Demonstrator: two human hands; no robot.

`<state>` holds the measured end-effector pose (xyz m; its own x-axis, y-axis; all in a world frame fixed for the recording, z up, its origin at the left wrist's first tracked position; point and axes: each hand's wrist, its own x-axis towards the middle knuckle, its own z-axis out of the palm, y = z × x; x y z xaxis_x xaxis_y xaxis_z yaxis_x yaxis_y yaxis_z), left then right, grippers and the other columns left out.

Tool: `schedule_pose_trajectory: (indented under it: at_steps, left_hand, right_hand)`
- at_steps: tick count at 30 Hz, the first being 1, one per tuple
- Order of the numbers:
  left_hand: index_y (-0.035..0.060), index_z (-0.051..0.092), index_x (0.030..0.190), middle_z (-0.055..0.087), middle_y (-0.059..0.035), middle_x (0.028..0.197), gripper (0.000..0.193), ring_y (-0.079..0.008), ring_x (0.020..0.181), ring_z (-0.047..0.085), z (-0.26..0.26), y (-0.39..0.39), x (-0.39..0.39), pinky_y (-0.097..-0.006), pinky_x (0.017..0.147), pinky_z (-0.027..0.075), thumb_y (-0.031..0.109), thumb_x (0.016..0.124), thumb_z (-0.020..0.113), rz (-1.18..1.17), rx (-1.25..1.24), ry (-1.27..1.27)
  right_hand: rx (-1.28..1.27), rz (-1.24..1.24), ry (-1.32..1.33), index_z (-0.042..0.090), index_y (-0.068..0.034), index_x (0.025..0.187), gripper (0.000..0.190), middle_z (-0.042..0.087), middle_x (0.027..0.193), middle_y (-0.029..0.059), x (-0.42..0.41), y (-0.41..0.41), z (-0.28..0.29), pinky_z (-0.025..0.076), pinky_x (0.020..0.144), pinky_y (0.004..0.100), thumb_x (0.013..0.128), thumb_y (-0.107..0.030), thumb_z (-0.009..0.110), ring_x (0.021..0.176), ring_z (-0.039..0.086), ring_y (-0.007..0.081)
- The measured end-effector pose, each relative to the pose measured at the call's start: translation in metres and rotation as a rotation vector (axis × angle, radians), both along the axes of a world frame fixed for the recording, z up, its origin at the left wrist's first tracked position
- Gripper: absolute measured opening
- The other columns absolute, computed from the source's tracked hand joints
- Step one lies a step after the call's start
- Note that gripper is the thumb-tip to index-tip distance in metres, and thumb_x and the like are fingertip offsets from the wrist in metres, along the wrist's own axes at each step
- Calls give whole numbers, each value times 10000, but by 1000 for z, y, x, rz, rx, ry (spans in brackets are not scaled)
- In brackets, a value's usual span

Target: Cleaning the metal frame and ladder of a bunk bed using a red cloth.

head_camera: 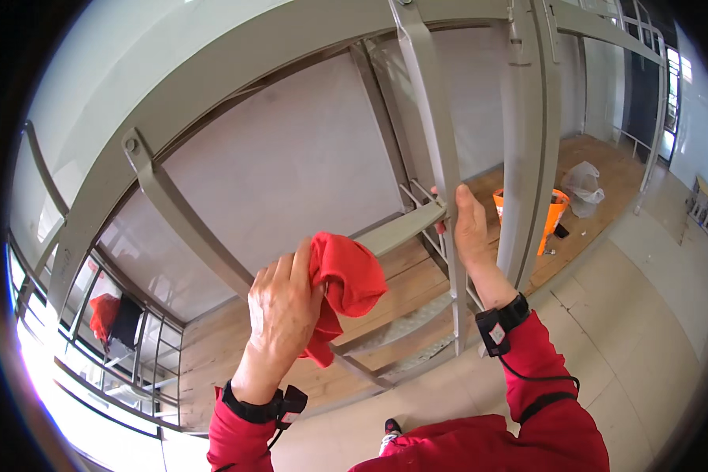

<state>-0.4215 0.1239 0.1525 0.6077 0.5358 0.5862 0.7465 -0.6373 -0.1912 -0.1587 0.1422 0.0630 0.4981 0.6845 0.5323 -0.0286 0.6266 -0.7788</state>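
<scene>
My left hand [286, 295] holds a bunched red cloth [348, 274] against the left rail of a metal bunk-bed ladder; its fingertips are partly hidden by the cloth and the back of the hand. My right hand [471, 221] grips the ladder's right rail [433, 112], with the thumb in front and some fingertips showing behind it. Between the hands runs a flat ladder rung [398, 229]. Lower rungs [395, 324] with a patterned tread lie beneath. The ladder's left rail [192, 224] is bolted to the upper bed frame [230, 65].
Behind the ladder lies the lower bunk's wooden board [212, 348]. A thick metal post [528, 141] stands right of my right hand. Beyond it, an orange bucket [551, 218], a clear plastic bag [584, 189] and a dark object [561, 231] rest on another wooden board. Tiled floor [602, 318] extends below.
</scene>
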Motion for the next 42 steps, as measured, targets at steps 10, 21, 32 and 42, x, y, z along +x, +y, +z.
schedule_pose_trajectory:
  at_steps: [10,21,32,42]
  left_hand:
    - [78,560,999,601,-76,881,203,-258,801,593,8,18,125,-345,659,500,203,838,568,-205,58,140]
    - [59,600,946,568,-35,830,275,-173,746,545,-1,-23,21,-282,615,465,129,682,573,-516,193,227]
    - [110,586,1178,407,-162,1311,506,-338,1177,466,85,44,-45,-380,965,404,-36,699,659,-165,620,-539]
    - [86,550,1236,295,-303,1367,645,-444,1194,433,-57,22,-61,-428,981,400,-125,627,582,-97,136,-530]
  right_hand:
    - [150,-170,-85,594,-13,1007,495,548,727,29,1,11,-3,407,502,233,963,-454,375,567,487,93]
    - [39,-10,-22,582,-5,1008,508,532,666,25,0,-2,2,385,501,230,979,-438,318,519,456,91]
    - [-24,-91,71,612,-12,982,525,543,647,14,8,3,-9,375,476,216,951,-478,374,504,469,81]
    - [-82,-144,43,602,-10,983,508,531,651,9,0,5,-2,366,486,237,966,-438,329,517,455,90]
